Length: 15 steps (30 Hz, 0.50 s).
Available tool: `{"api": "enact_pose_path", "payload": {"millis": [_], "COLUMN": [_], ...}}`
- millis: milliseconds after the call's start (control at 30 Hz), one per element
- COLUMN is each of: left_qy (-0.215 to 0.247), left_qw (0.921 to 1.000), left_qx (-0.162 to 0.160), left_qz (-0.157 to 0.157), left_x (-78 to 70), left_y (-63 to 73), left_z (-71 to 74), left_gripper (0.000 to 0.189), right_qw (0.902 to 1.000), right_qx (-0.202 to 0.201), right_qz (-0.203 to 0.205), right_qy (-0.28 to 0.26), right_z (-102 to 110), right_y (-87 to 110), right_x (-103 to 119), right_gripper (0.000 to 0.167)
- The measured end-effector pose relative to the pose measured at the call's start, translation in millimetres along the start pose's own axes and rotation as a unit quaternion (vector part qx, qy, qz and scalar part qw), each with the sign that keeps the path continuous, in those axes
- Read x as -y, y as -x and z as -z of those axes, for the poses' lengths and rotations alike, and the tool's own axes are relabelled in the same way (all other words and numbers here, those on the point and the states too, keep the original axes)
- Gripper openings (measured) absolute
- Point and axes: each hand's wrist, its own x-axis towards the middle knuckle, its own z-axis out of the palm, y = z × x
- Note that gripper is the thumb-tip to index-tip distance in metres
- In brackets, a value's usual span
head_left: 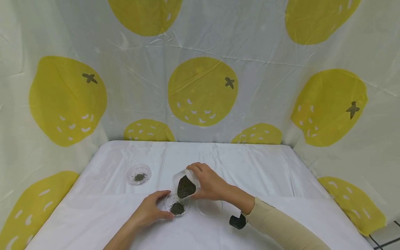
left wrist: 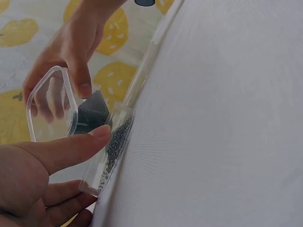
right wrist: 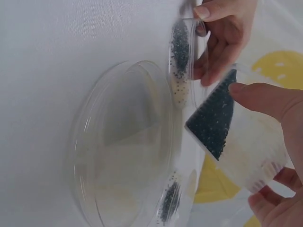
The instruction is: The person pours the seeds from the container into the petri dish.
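My right hand [head_left: 210, 182] grips a clear plastic container [right wrist: 255, 132] of dark granules [head_left: 186, 187], tilted with its mouth toward a small petri dish [head_left: 167, 200]. The granules have slid to the container's lower corner. Around that dish, at its left side, my left hand [head_left: 150, 210] holds the rim between thumb [left wrist: 80, 146] and fingers. A dark heap of granules [head_left: 177, 208] lies inside it, with loose grains scattered around. The container hangs close over the dish's far right edge in the head view.
An empty clear petri dish [head_left: 212, 212] lies just right of the filled one, partly under my right hand. Farther back on the left stands another petri dish [head_left: 130, 176] with a small dark heap. White cloth [head_left: 250, 166] covers the table; a lemon-print curtain [head_left: 137, 83] surrounds it.
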Motion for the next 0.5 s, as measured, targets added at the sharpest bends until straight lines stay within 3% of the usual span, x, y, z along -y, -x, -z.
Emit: {"api": "enact_pose_path", "payload": {"millis": [167, 300, 400, 500], "left_qy": [0.000, -0.002, 0.000, 0.003], "left_qw": [1.0000, 1.0000, 1.0000, 1.0000], "left_qx": [-0.004, -0.004, -0.003, -0.001], "left_qz": [-0.001, 0.001, 0.000, 0.002], "left_x": [-0.2, -1.0, -1.2, -0.6], "left_y": [0.2, 0.2, -0.4, -0.4], "left_z": [-0.2, 0.1, 0.6, 0.4], "left_gripper": [0.087, 0.086, 0.087, 0.087], "right_qw": [0.9993, 0.9946, 0.9829, 0.9642], "right_qx": [-0.014, -0.021, -0.018, -0.011], "right_qz": [-0.017, -0.050, -0.089, -0.128], "right_qy": [-0.030, -0.089, -0.160, -0.232], "right_z": [1.7, 3.8, 4.5, 4.8], "right_y": [1.9, 3.0, 2.8, 2.2], "right_x": [-0.3, -0.6, -2.3, -4.7], "right_gripper": [0.092, 0.093, 0.095, 0.095]}}
